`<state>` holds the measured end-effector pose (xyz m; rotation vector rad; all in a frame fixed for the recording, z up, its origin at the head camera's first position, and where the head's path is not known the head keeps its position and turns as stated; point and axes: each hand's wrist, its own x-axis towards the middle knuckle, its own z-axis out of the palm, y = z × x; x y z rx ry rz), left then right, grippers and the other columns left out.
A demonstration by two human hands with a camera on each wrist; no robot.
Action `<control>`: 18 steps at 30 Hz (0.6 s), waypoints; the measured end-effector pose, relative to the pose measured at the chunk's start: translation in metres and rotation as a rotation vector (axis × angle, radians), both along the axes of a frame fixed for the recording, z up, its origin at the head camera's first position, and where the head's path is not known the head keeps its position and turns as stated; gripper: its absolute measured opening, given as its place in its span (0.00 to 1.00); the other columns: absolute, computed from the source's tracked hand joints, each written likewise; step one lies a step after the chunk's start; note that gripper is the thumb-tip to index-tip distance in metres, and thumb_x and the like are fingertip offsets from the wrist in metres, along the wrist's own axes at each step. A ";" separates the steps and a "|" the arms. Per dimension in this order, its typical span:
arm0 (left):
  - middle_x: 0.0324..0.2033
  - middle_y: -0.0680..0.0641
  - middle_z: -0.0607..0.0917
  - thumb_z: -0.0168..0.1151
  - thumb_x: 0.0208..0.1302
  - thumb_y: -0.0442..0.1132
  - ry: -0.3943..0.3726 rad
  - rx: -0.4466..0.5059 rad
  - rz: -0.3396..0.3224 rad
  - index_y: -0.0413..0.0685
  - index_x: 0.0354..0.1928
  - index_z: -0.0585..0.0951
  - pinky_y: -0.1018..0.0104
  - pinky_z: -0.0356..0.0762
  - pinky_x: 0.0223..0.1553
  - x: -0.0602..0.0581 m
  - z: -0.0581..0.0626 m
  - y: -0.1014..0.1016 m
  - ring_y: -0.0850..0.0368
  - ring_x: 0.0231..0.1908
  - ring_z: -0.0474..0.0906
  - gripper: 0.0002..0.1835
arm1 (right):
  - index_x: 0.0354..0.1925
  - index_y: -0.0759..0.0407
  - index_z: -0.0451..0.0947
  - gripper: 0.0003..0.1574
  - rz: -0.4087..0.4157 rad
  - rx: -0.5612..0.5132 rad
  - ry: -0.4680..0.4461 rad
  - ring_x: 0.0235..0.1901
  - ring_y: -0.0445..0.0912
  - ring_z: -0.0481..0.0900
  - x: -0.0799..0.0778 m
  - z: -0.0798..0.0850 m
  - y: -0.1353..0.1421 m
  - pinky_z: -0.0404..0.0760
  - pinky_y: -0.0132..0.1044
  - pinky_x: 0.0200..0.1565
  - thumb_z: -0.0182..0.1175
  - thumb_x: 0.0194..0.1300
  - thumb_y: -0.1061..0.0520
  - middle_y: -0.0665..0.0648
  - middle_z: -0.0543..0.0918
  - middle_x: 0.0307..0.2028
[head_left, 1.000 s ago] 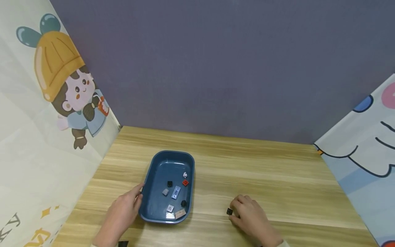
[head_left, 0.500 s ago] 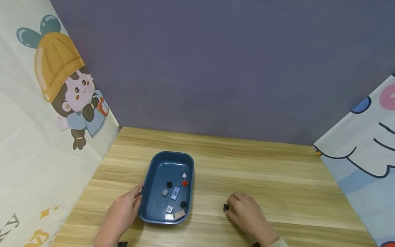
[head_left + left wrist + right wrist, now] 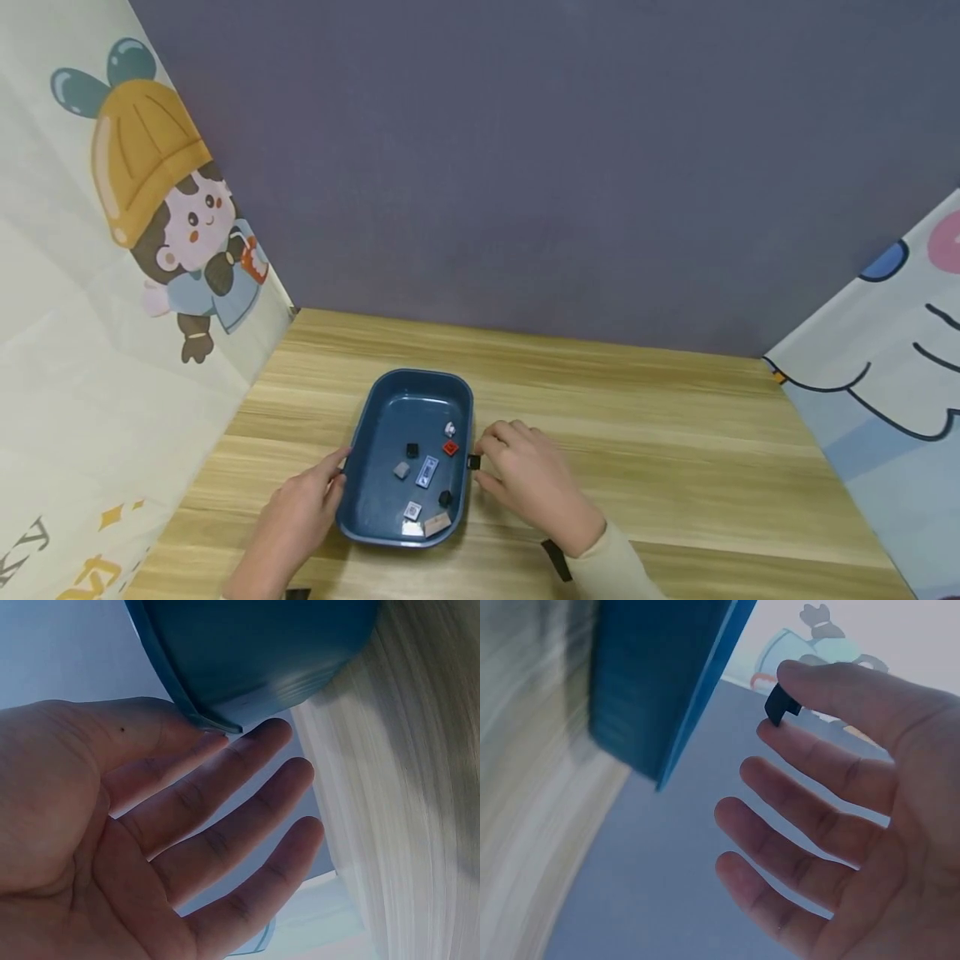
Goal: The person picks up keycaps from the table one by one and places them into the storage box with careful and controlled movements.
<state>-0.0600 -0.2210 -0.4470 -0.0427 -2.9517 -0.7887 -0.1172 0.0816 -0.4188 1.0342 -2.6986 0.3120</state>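
Between thumb and index fingertip, my right hand [image 3: 536, 479] pinches a small black toy brick [image 3: 782, 703], which shows a notch in the right wrist view. The brick is held just beside the right rim of a dark blue tray [image 3: 420, 373]. My left hand [image 3: 295, 508] holds the tray's left rim by the thumb and index finger, its other fingers spread beneath in the left wrist view. Small pieces lie in the tray, among them a red piece [image 3: 450, 448], a light blue printed piece [image 3: 427, 472], a black piece [image 3: 412, 450] and a beige piece [image 3: 437, 523].
The tray stands on a wood-grain table [image 3: 637, 417]. A grey-purple panel [image 3: 525, 167] rises along the table's back edge. Printed cloths flank it, one on the left [image 3: 67, 292] and another on the right [image 3: 892, 400].
My right hand has carried the black brick leftward from the open table on the right to the tray's right rim. My left hand and the tray have kept their places.
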 end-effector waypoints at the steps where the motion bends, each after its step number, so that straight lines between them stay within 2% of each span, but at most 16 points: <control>1: 0.43 0.38 0.87 0.62 0.67 0.31 0.000 0.000 0.001 0.38 0.61 0.78 0.42 0.81 0.40 0.000 0.000 0.000 0.41 0.41 0.85 0.21 | 0.41 0.52 0.85 0.16 0.002 0.001 -0.002 0.41 0.44 0.78 -0.001 0.001 -0.004 0.81 0.39 0.43 0.73 0.59 0.45 0.49 0.81 0.43; 10: 0.42 0.39 0.88 0.61 0.68 0.31 -0.006 -0.003 -0.004 0.38 0.61 0.78 0.42 0.81 0.40 -0.001 0.000 0.000 0.40 0.41 0.85 0.20 | 0.48 0.53 0.84 0.20 0.015 0.011 -0.041 0.42 0.44 0.78 -0.002 0.004 -0.019 0.81 0.39 0.43 0.71 0.62 0.45 0.50 0.82 0.45; 14: 0.42 0.39 0.88 0.62 0.67 0.31 -0.009 -0.006 -0.002 0.38 0.61 0.78 0.42 0.81 0.40 -0.001 0.000 0.000 0.41 0.41 0.85 0.20 | 0.47 0.55 0.84 0.19 0.008 -0.030 -0.036 0.44 0.46 0.79 -0.001 0.002 -0.010 0.81 0.41 0.46 0.73 0.61 0.48 0.51 0.82 0.45; 18: 0.42 0.39 0.88 0.62 0.67 0.31 -0.011 -0.005 0.001 0.38 0.61 0.78 0.42 0.81 0.40 -0.001 0.000 0.000 0.41 0.40 0.85 0.21 | 0.46 0.55 0.84 0.18 -0.019 -0.046 -0.024 0.44 0.47 0.79 0.003 0.001 0.009 0.81 0.42 0.45 0.74 0.59 0.51 0.50 0.81 0.44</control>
